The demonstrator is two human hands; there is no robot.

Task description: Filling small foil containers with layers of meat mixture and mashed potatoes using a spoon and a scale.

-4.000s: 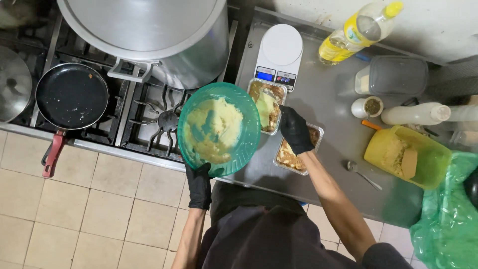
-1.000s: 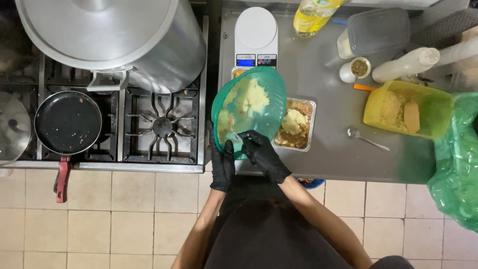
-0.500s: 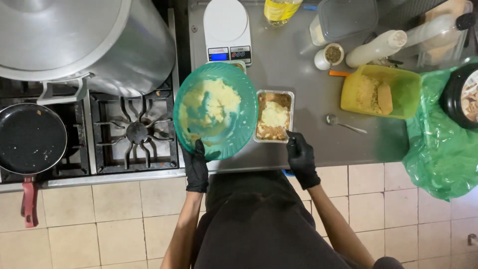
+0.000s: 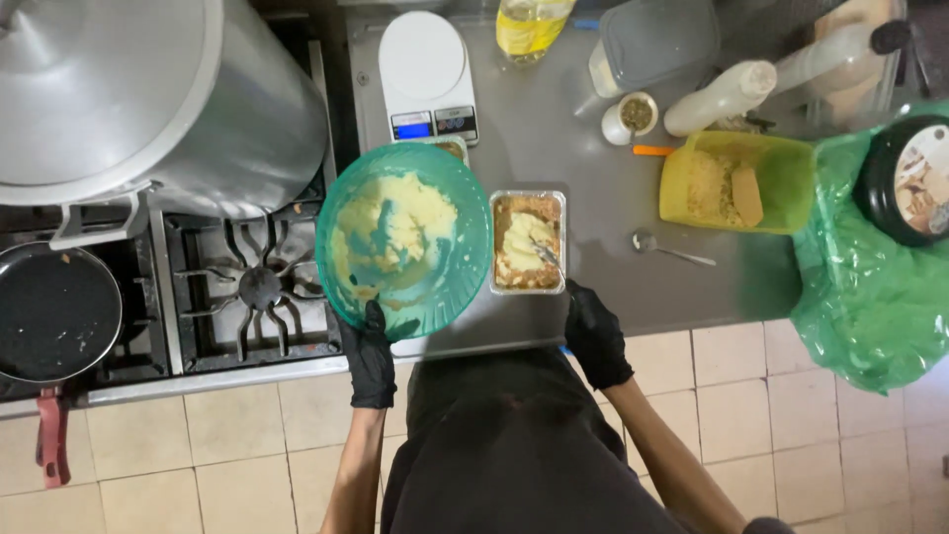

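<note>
Head view: left hand [image 4: 371, 354] grips bowl [image 4: 405, 237] rim at worktop [image 4: 593, 168] front edge; right hand [image 4: 593, 331] closed on spoon [image 4: 547, 255] in tray [image 4: 529, 242], handle hidden

Large steel pot [image 4: 148, 99] and black frying pan [image 4: 54, 311] on the stove. White scale [image 4: 425, 69], yellow container [image 4: 736, 183], loose spoon [image 4: 672, 247] on the counter [image 4: 554, 138]. Green bag [image 4: 870, 287] at right.

Bowl [image 4: 405, 242] sits over the near edge of the surface [image 4: 593, 158], tray [image 4: 528, 242] just right of it. Scale [image 4: 427, 74] lies beyond, tub [image 4: 736, 183] far right, spoon [image 4: 672, 249] between tray and tub. Stove [image 4: 247, 287] lies left, the big pot [image 4: 148, 99] on it.
</note>
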